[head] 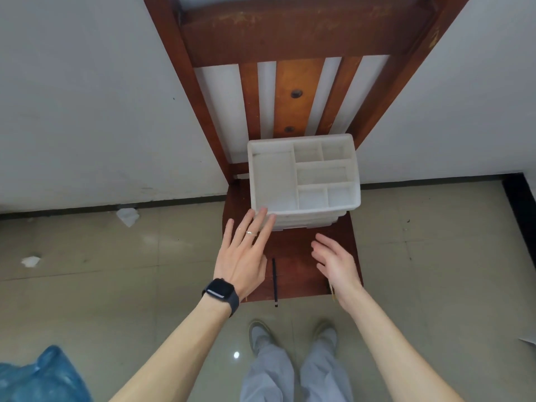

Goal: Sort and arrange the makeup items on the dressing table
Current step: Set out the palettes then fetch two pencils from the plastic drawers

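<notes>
A white plastic organizer (pixel 272 181) with several empty compartments stands at the back of a brown wooden chair seat (pixel 293 245). My left hand (pixel 243 253), with a ring and a dark watch on the wrist, stretches out with straight fingers; its fingertips reach the organizer's front left corner. My right hand (pixel 336 262) hovers over the seat's right side, fingers relaxed and holding nothing. A thin black makeup pencil (pixel 274 281) lies between my hands, its end jutting past the seat's front edge.
The chair's slatted back (pixel 298 91) rises against a white wall. Crumpled white paper (pixel 127 216) and another scrap (pixel 30 261) lie on the tiled floor at left. A blue plastic bag (pixel 37 375) sits bottom left. My feet (pixel 261 335) stand before the chair.
</notes>
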### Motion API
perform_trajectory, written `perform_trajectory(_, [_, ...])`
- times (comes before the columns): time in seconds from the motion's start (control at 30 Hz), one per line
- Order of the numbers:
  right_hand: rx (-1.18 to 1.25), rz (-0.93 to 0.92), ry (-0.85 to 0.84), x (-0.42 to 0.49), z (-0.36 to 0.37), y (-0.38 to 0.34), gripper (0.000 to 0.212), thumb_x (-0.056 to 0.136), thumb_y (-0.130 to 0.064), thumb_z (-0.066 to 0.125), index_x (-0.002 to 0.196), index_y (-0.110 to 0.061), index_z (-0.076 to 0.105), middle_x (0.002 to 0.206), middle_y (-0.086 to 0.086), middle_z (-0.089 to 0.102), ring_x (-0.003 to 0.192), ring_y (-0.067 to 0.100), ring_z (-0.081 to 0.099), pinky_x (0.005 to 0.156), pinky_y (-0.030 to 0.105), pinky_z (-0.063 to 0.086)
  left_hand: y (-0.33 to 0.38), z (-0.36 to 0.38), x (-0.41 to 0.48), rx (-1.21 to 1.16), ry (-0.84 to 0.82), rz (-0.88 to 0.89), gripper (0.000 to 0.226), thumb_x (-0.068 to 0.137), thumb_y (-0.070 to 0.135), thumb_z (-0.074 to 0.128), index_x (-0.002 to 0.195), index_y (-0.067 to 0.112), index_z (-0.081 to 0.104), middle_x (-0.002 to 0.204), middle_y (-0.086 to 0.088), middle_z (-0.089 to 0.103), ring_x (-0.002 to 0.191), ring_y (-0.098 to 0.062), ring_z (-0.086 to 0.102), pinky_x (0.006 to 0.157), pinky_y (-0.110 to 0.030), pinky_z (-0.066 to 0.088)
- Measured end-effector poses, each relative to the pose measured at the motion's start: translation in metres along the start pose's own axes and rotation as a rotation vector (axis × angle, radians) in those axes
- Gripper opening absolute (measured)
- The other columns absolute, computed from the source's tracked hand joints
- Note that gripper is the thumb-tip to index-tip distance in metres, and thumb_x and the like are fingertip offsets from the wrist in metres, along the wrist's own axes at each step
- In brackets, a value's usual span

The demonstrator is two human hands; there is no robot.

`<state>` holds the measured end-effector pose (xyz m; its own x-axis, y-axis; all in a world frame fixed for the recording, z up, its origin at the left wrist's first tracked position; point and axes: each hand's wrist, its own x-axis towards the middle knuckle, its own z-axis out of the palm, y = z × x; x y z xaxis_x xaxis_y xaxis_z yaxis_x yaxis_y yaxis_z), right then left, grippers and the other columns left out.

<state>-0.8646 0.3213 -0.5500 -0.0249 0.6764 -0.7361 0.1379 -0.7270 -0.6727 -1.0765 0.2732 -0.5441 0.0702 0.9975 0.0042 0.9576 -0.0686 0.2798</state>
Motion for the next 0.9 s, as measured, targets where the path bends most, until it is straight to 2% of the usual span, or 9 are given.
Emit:
perform_trajectory(0.1, [-0.38, -0.012, 0.037, 0.003, -0.024, 0.039, 0.026, 0.093, -0.021, 0.064, 0.111, -0.04, 0.067, 0.11, -0.013, 0.073, 0.105, 0.003, 0.066, 0.097, 0.022, 0.044, 0.012, 0.026, -0.034, -0.177, 0.034, -0.081, 0.076, 0.072, 0.002, 0.064, 0.145, 0.015, 0.047, 0.15, -0.008, 0.044, 0.131, -0.03, 0.048, 0.107, -0.047, 0.043])
perform_trajectory(0.2, [-0.572, 0.046, 0.081, 0.016, -0.047, 0.077, 0.027, 0.091, -0.017, 0.064, 0.116, -0.027, 0.066, 0.096, -0.011, 0.073, 0.086, 0.0, 0.066, 0.082, 0.012, 0.043, 0.024, 0.06, -0.066, -0.296, -0.183, -0.375, 0.063, 0.082, 0.008, 0.06, 0.143, 0.018, 0.048, 0.146, -0.005, 0.045, 0.123, -0.028, 0.053, 0.098, -0.039, 0.047])
perform_trajectory(0.3, [-0.715, 0.069, 0.175, 0.032, -0.06, 0.103, 0.032, 0.091, -0.02, 0.066, 0.122, -0.017, 0.063, 0.098, -0.005, 0.069, 0.098, 0.02, 0.067, 0.092, 0.029, 0.048, 0.028, 0.096, -0.088, -0.369, -0.446, -0.644, 0.06, 0.092, 0.021, 0.053, 0.149, 0.024, 0.036, 0.148, -0.003, 0.036, 0.129, -0.024, 0.043, 0.1, -0.035, 0.042])
perform_trajectory(0.37, [-0.756, 0.052, 0.237, 0.042, -0.062, 0.111, 0.036, 0.09, -0.027, 0.069, 0.123, -0.017, 0.061, 0.109, 0.001, 0.068, 0.105, 0.024, 0.064, 0.095, 0.036, 0.049, 0.031, 0.113, -0.095, -0.398, -0.509, -0.747, 0.059, 0.093, 0.024, 0.053, 0.149, 0.024, 0.034, 0.147, -0.006, 0.036, 0.131, -0.025, 0.041, 0.101, -0.036, 0.042])
perform_trajectory(0.5, [-0.821, -0.034, 0.223, 0.065, -0.053, 0.111, 0.043, 0.089, -0.035, 0.072, 0.125, -0.018, 0.057, 0.119, 0.002, 0.062, 0.109, 0.025, 0.061, 0.096, 0.039, 0.048, 0.035, 0.138, -0.09, -0.461, -0.447, -0.821, 0.052, 0.096, 0.031, 0.055, 0.145, 0.021, 0.039, 0.143, -0.007, 0.041, 0.129, -0.025, 0.044, 0.099, -0.037, 0.044])
perform_trajectory(0.57, [-0.9, -0.049, 0.202, 0.078, -0.046, 0.11, 0.042, 0.088, -0.036, 0.072, 0.123, -0.018, 0.057, 0.118, 0.001, 0.063, 0.108, 0.026, 0.061, 0.089, 0.035, 0.047, 0.033, 0.148, -0.079, -0.477, -0.395, -0.857, 0.05, 0.096, 0.035, 0.057, 0.141, 0.019, 0.044, 0.14, -0.008, 0.044, 0.126, -0.026, 0.048, 0.099, -0.036, 0.044])
perform_trajectory(0.63, [-0.982, -0.03, 0.206, 0.087, -0.041, 0.111, 0.037, 0.089, -0.034, 0.072, 0.119, -0.019, 0.057, 0.115, 0.0, 0.063, 0.108, 0.026, 0.06, 0.078, 0.031, 0.041, 0.032, 0.156, -0.068, -0.486, -0.359, -0.916, 0.046, 0.094, 0.04, 0.06, 0.134, 0.02, 0.049, 0.135, -0.006, 0.046, 0.118, -0.025, 0.054, 0.091, -0.035, 0.048])
perform_trajectory(0.73, [-1.02, 0.015, 0.24, 0.094, -0.034, 0.116, 0.029, 0.092, -0.025, 0.071, 0.115, -0.016, 0.058, 0.111, 0.004, 0.066, 0.106, 0.028, 0.061, 0.074, 0.031, 0.037, 0.033, 0.165, -0.053, -0.472, -0.343, -0.962, 0.042, 0.09, 0.045, 0.065, 0.121, 0.02, 0.052, 0.124, -0.003, 0.048, 0.101, -0.025, 0.059, 0.076, -0.029, 0.043])
perform_trajectory(0.9, [-0.984, 0.04, 0.255, 0.094, -0.03, 0.118, 0.026, 0.093, -0.023, 0.071, 0.113, -0.012, 0.06, 0.112, 0.012, 0.068, 0.107, 0.033, 0.062, 0.075, 0.03, 0.037, 0.036, 0.169, -0.045, -0.393, -0.336, -0.938, 0.026, 0.094, 0.028, 0.064, 0.115, 0.017, 0.051, 0.116, -0.007, 0.051, 0.097, -0.032, 0.06, 0.077, -0.035, 0.039])
